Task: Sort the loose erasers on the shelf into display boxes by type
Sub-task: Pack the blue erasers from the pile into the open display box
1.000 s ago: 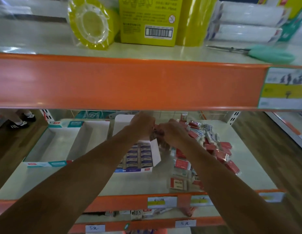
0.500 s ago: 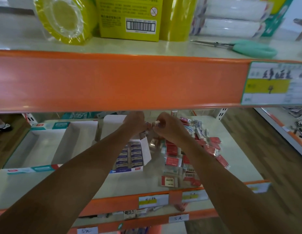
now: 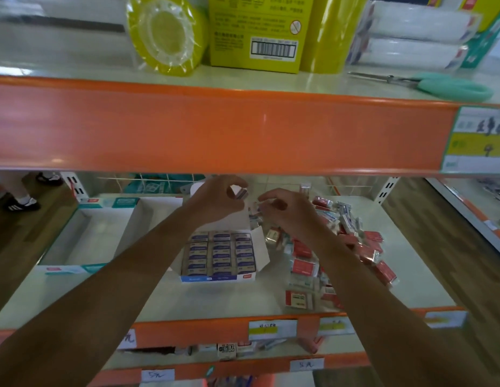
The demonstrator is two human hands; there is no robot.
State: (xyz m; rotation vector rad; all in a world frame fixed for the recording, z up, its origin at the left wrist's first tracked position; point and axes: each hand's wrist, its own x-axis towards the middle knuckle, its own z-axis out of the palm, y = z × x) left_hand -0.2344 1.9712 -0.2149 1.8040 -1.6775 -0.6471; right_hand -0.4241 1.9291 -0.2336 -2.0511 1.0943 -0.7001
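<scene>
Eraser (image 3: 241, 193) pinched by left hand (image 3: 215, 203) (fingertips); right hand (image 3: 292, 216) curled beside, grip unclear.

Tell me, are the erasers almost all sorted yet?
Not yet. The small white display box holds rows of blue-labelled erasers. The left hand pinches one small wrapped eraser. A heap of red-labelled wrapped erasers lies loose, and the big white cardboard box looks empty.

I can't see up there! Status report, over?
Left hand pinches one eraser. Right hand curled at the pile, grip unclear. Box front rows filled. Nothing blocking.
</scene>
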